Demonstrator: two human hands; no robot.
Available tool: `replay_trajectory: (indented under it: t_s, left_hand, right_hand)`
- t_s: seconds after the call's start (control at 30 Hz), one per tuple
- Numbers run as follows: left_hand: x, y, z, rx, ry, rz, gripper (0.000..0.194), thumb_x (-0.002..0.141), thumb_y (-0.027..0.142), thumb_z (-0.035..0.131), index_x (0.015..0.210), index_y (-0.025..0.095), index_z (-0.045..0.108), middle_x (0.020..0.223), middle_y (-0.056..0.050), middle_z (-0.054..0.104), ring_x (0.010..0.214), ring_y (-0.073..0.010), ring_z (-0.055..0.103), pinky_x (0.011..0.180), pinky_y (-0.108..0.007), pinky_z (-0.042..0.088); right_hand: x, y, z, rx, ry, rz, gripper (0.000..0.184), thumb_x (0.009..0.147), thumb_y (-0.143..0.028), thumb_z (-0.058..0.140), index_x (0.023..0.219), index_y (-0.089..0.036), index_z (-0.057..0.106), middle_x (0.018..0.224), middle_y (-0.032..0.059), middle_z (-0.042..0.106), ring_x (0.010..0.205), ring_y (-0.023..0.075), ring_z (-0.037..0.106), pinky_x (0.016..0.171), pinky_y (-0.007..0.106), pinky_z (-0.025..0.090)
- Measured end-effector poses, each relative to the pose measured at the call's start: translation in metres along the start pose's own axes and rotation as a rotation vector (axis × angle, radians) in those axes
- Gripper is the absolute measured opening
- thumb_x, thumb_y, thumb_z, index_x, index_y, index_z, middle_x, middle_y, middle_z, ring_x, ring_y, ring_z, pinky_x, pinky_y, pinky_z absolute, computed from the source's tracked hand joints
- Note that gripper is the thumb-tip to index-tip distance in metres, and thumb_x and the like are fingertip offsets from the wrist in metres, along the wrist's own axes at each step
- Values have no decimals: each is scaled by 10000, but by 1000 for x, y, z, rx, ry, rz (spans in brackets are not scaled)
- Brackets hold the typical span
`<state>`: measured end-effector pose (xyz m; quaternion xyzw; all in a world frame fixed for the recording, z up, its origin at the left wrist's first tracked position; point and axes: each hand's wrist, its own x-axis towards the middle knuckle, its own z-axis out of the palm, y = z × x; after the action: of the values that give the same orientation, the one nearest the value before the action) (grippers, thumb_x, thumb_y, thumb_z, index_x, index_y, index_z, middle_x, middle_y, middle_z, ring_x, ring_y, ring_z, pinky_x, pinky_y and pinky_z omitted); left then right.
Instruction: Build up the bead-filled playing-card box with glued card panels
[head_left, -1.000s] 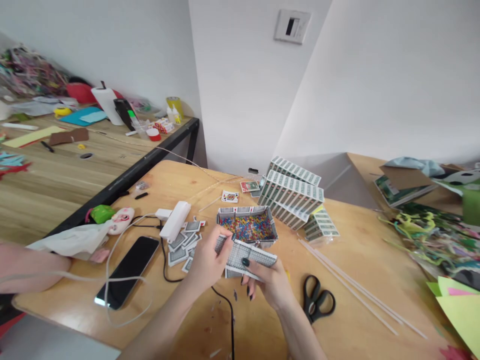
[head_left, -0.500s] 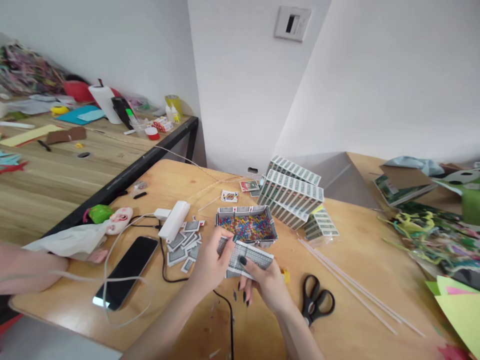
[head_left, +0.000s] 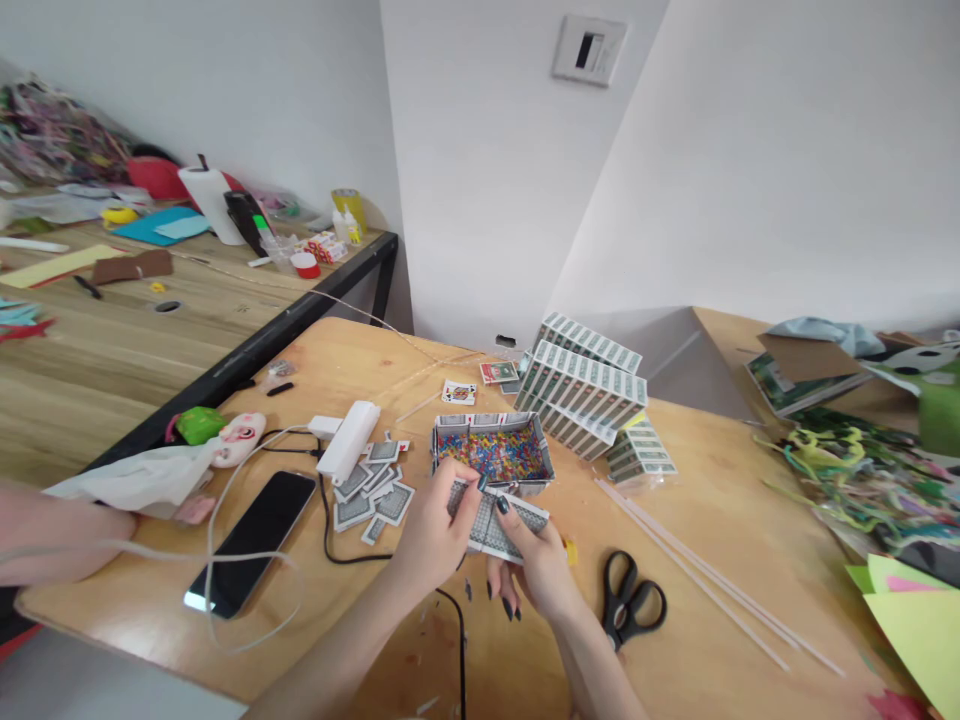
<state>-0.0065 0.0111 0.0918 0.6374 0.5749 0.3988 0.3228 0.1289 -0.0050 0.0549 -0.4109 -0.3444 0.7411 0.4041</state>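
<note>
My left hand (head_left: pixel 441 522) pinches the left end of a panel of grey-backed playing cards (head_left: pixel 491 525), thumb on top. My right hand (head_left: pixel 541 562) grips the panel's right end, its thumb pressed on the upper face and several fingers below. Just beyond both hands stands an open box (head_left: pixel 546 455) with walls of playing cards, full of small multicoloured pieces. Left of my left hand lies a loose pile of grey-backed cards (head_left: pixel 367 488). Whether the held panel is one layer or several, I cannot tell.
Stacked card packs (head_left: pixel 585 385) stand behind the box. Black scissors (head_left: pixel 630 600) and thin white sticks (head_left: pixel 720 575) lie at right. A phone (head_left: pixel 251 545), cables and a white power strip (head_left: pixel 349 442) are at left. Another person's arm (head_left: pixel 60 530) rests at the far left.
My left hand has slid slightly right along the panel, bringing my two thumbs closer together. The panel has shifted a little, and more of the loose card pile shows.
</note>
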Motion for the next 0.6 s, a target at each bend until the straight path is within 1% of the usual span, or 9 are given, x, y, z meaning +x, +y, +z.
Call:
replay_trajectory:
  t_s: [0.1,0.17,0.3,0.37,0.43,0.5,0.53,0.57,0.6]
  left_hand:
    - [0,1,-1,-8,-10,-16,74,858,254,423,878,210,478,811,-20,611,697,-154,585,654,-271,464]
    - [-1,1,-1,-4,3,-16,71,857,253,424,878,212,479,812,-22,613,703,-157,588,648,-270,465]
    - [-3,1,1,41,33,21,65,856,243,421,877,211,473,804,-22,620,703,-155,600,641,-261,462]
    - [-1,2,4,125,0,42,96,869,248,398,901,208,479,778,-20,625,670,-158,609,612,-258,456]
    - [2,5,5,277,-74,62,159,891,256,359,925,204,505,760,-32,636,661,-179,625,588,-269,451]
    - [4,11,-2,414,-156,98,237,908,257,327,1022,205,528,844,-62,663,719,-210,648,599,-290,459]
    - [3,14,-9,445,-185,129,274,912,259,328,1110,214,512,944,-78,666,784,-224,654,626,-301,469]
    - [-2,17,-19,440,-207,151,338,907,270,358,1227,230,456,1079,-96,641,860,-237,649,671,-319,481]
    - [-11,18,-32,422,-224,174,372,880,319,439,1247,258,459,1126,-92,624,943,-260,630,737,-341,486]
  right_hand:
    - [-1,-3,2,4,36,2,465,775,-593,542,760,-128,541,359,-16,556,196,86,407,212,156,290]
    - [-2,-6,3,-11,48,18,486,769,-618,529,748,-133,546,347,-21,544,190,79,388,208,156,265]
    - [-3,-13,7,-115,77,33,515,771,-650,493,717,-140,542,298,-41,491,176,74,365,198,145,212]
    - [-2,-14,8,-174,82,19,498,787,-640,478,739,-147,532,312,-47,502,180,71,374,200,137,211]
    - [0,-14,7,-224,58,-12,450,794,-608,500,767,-159,514,348,-52,532,199,76,412,208,129,239]
    - [2,-13,4,-236,10,-44,413,794,-570,535,750,-160,511,387,-44,561,229,81,457,227,131,287]
    - [2,-12,1,-218,-9,-57,406,797,-553,542,723,-154,518,398,-34,570,240,81,469,239,136,308]
    - [2,-12,-1,-187,-14,-68,406,805,-537,543,696,-146,529,406,-24,576,245,79,471,247,140,320]
    - [1,-11,-4,-154,-4,-75,409,810,-522,546,671,-138,538,412,-13,581,247,77,468,252,144,325]
